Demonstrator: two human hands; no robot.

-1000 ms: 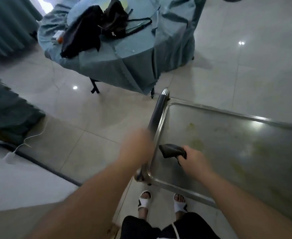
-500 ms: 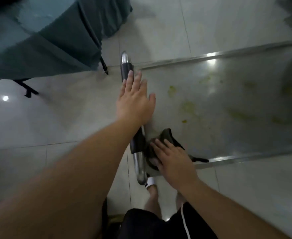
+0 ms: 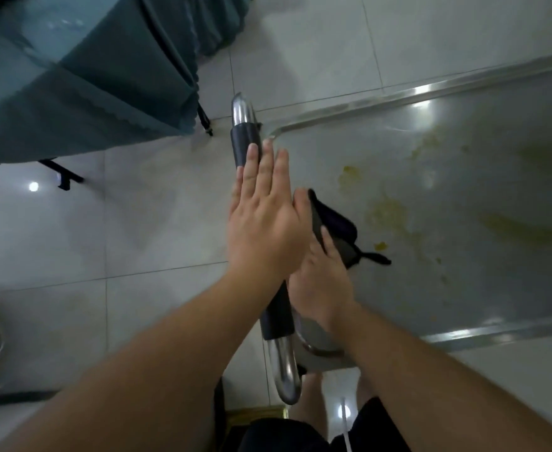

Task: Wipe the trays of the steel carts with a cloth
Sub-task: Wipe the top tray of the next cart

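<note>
A steel cart tray [image 3: 483, 288] fills the right half of the view, with yellowish stains across it. Its handle [image 3: 246, 138], chrome with black grips, runs along the tray's left side. My left hand [image 3: 264, 220] lies flat over the handle, fingers straight and apart, holding nothing. My right hand [image 3: 323, 285] presses a dark cloth [image 3: 335, 226] onto the tray close to the handle; the left hand partly covers it. A thin black strap of the cloth trails to the right.
A table draped in teal cloth [image 3: 82, 76] stands at the upper left, its black legs on the pale tiled floor [image 3: 105, 243]. My legs and dark shorts show at the bottom edge, below the cart's near corner.
The view has tilted down and closed in on the tray. My left hand came to rest flat over the handle. My right hand and the cloth moved forward along the tray's left side.
</note>
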